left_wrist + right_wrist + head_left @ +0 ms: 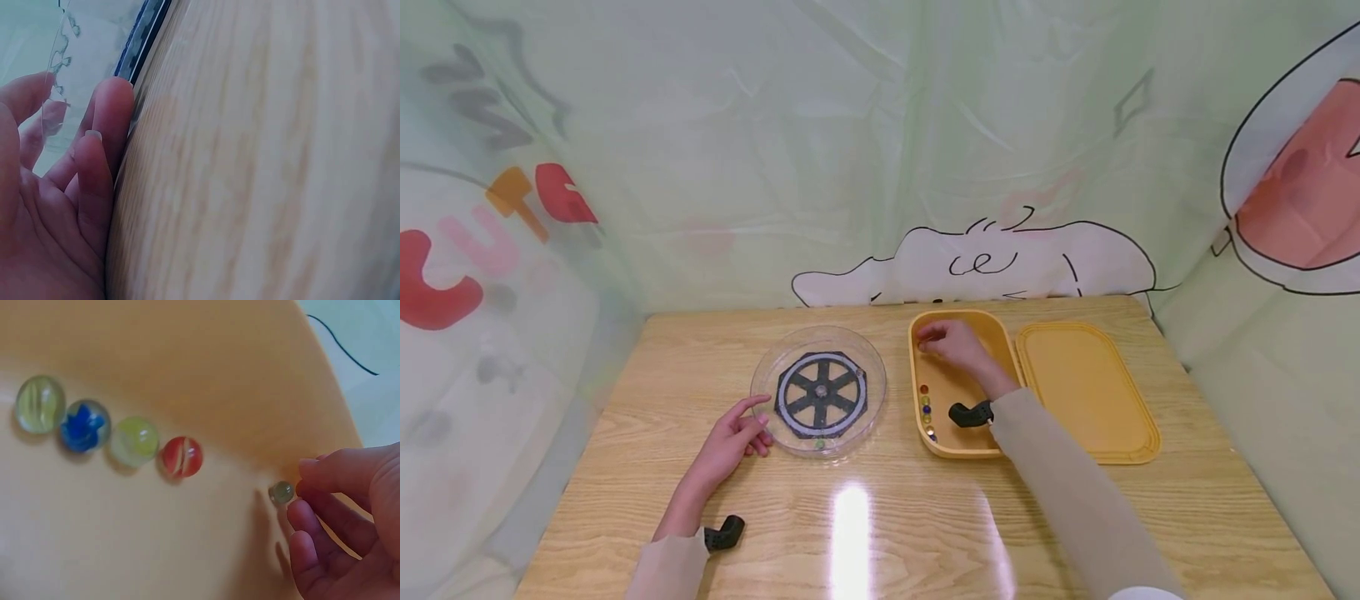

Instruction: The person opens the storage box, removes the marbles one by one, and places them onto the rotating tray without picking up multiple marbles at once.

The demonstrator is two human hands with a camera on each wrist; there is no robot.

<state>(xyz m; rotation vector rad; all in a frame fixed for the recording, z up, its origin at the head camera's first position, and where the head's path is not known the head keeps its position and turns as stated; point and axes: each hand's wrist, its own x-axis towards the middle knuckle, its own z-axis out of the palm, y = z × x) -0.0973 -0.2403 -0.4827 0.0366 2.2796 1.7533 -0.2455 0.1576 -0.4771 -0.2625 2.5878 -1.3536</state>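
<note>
Inside the yellow tray (992,333), five marbles (181,456); right hand (951,343) fingers touch the small one (281,492), left hand (730,442) relaxed.

Both arms reach forward in beige sleeves, a small black device at each wrist. The left hand (733,442) lies near and to the left, fingers loosely extended, index pointing right. The right hand (953,346) stretches farther, on the right, palm down, fingers (325,481) curled inward.

Wooden table (1075,517) carries clear round dish (767,371), yellow tray (958,448), lid (1090,392).
</note>
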